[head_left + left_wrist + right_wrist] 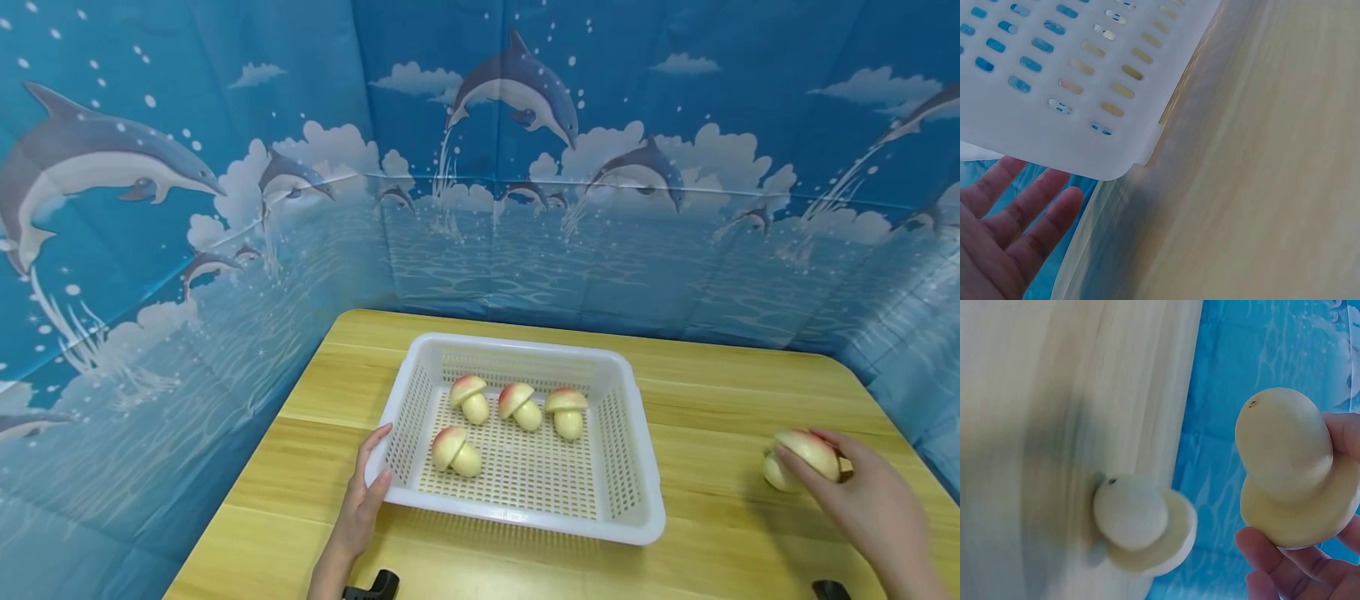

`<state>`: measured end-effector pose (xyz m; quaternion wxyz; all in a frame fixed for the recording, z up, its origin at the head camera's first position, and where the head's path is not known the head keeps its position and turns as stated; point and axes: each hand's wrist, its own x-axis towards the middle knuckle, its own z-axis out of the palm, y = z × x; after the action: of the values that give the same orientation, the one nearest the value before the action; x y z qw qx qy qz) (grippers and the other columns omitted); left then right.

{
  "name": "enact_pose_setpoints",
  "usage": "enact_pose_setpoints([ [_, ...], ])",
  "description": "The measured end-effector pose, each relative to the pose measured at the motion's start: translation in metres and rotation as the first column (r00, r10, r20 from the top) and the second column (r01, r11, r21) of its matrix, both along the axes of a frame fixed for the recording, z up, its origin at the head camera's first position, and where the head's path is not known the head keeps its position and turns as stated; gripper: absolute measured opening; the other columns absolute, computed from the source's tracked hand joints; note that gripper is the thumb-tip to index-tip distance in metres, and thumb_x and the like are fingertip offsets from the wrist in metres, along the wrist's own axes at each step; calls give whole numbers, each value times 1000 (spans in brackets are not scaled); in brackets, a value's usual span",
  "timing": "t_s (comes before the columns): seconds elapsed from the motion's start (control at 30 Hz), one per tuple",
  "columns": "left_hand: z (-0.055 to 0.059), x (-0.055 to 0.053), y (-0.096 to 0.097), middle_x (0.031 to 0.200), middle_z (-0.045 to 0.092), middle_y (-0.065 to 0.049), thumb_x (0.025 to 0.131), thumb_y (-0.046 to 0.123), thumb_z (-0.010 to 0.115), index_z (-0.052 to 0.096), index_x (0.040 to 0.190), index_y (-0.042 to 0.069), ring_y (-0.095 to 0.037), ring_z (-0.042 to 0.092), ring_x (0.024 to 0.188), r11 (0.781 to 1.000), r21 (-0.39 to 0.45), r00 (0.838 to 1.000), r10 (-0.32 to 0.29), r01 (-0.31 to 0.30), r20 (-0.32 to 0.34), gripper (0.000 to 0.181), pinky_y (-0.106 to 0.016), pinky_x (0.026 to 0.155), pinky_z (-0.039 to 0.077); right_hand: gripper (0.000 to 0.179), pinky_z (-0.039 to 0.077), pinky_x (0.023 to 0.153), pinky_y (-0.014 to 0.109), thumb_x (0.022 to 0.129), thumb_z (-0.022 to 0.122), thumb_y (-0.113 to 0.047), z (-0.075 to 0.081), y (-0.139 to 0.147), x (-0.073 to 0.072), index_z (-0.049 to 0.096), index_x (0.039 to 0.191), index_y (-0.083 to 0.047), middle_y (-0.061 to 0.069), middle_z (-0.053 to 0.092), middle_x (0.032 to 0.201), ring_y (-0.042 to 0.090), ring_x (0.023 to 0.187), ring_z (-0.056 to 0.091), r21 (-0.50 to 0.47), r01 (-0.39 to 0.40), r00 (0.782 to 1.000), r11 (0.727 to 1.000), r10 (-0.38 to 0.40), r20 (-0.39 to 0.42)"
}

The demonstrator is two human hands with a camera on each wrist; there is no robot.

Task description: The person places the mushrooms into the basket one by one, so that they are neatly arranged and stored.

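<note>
My left hand (pixel 358 504) grips the near left corner of a white perforated plastic basket (pixel 510 515), thumb at the rim. From the left wrist, the other fingers (pixel 1044 231) lie fairly straight below the rim. Inside the basket are several mushroom-shaped toys (pixel 567 412), pale yellow with red-tinged caps. Over the table's right side, my right hand (pixel 873 492) holds another toy mushroom (pixel 1285 450) by its cap between thumb and fingers. A further toy mushroom (pixel 1132 515) rests on the table in the right wrist view; the hand and held mushroom largely hide it from the head view.
The wood-grain table (pixel 712 417) extends around the basket, with rounded far corners. Behind and beside it hangs a blue dolphin-print curtain (pixel 480 250). Black wrist-mount parts (pixel 375 586) show near the bottom edge.
</note>
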<state>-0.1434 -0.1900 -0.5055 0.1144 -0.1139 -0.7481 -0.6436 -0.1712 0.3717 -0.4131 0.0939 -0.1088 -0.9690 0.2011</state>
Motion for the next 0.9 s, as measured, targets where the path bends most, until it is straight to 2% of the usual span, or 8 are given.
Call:
enact_pose_setpoints([
  [0.2,0,0,0,145,34,-18,95,16,35,27,147,19,-38,44,118,1000,-4,1000,1,-1,3,53,-45,87,43,79,36,46,34,86,61,-54,8,-11,-5,47,131,9,35,54,108,30,66,55,-1,-28,999,1000,28,-35],
  [0.43,2,1,0,145,32,-19,96,15,34,25,148,18,-38,43,119,1000,-15,1000,-13,12,-2,53,-46,88,42,79,37,44,33,85,62,-54,11,-22,-11,48,132,8,30,59,99,23,60,52,6,-69,995,998,69,-73],
  [0.67,3,1,0,146,31,-19,96,14,34,25,148,18,-38,42,120,1000,-19,1000,-15,15,-4,53,-48,89,41,72,35,44,33,85,65,-50,14,-33,-16,51,132,3,26,61,98,19,59,51,-9,-160,980,987,158,-118],
  [0.9,1,0,0,145,33,-18,95,14,35,27,147,19,-37,43,119,1000,-18,1000,9,-9,5,53,-46,88,41,68,36,44,33,84,67,-48,15,-45,-22,54,129,1,25,60,99,20,59,51,-5,-200,966,980,196,-171],
])
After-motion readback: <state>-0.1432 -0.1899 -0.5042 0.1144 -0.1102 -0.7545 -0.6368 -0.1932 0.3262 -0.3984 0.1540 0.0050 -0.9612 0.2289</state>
